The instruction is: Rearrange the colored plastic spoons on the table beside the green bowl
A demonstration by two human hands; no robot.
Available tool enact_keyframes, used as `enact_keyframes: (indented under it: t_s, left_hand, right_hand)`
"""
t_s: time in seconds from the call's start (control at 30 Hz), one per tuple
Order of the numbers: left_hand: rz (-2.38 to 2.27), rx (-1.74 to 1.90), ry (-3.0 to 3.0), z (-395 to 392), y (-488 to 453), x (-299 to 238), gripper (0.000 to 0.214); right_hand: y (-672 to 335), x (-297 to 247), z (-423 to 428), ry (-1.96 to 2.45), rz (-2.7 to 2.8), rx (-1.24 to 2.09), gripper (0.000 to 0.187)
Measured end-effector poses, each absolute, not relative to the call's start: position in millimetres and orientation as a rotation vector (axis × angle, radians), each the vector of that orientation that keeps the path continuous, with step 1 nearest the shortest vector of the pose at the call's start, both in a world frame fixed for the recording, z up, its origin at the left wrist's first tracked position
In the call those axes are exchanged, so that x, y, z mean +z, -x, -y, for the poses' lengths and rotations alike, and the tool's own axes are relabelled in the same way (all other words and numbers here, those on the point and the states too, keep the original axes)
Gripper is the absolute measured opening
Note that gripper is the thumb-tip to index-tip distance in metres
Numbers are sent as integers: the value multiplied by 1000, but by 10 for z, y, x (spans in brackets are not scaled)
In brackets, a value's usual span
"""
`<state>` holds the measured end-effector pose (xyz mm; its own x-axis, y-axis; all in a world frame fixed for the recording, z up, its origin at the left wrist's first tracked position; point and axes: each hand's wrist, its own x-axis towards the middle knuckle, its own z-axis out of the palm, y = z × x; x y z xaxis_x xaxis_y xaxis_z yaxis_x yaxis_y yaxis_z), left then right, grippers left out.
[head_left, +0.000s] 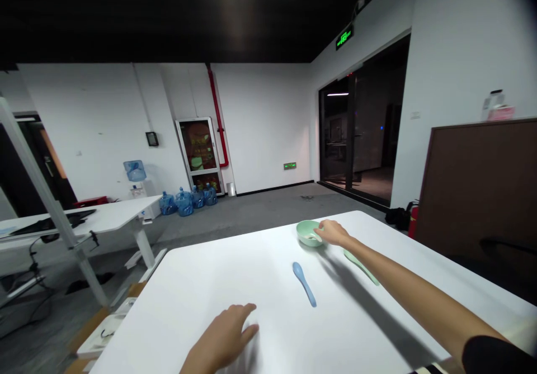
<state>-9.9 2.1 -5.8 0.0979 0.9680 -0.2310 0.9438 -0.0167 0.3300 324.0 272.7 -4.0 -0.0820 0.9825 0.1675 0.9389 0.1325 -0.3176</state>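
A pale green bowl (306, 236) stands upright toward the far edge of the white table (193, 284). My right hand (333, 232) is closed at the bowl's right rim, with fingertips reaching over its edge. Something whitish shows inside the bowl, too small to make out. In front of it lies a blue spoon (304, 283), its handle pointing toward me. To the right, a green spoon (363, 268) is partly covered by my right forearm. My left hand (224, 332) hovers over the near part of the table, thumb and fingers apart, holding nothing, left of the blue spoon.
Open cardboard boxes (94, 329) sit on the floor along the table's left side. Another white desk (121, 217) stands farther left, with blue water jugs (184, 202) behind it. A brown cabinet (474, 195) rises at the right, near a fire extinguisher (413, 221).
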Motion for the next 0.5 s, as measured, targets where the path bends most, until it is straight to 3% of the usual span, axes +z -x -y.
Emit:
enact_keyframes:
  t_s: [0.5]
  left_hand:
    - [-1877,87,-1983,-86,145,-99,57]
  right_hand:
    - [-3055,-443,-3079,2018,2145,231,40]
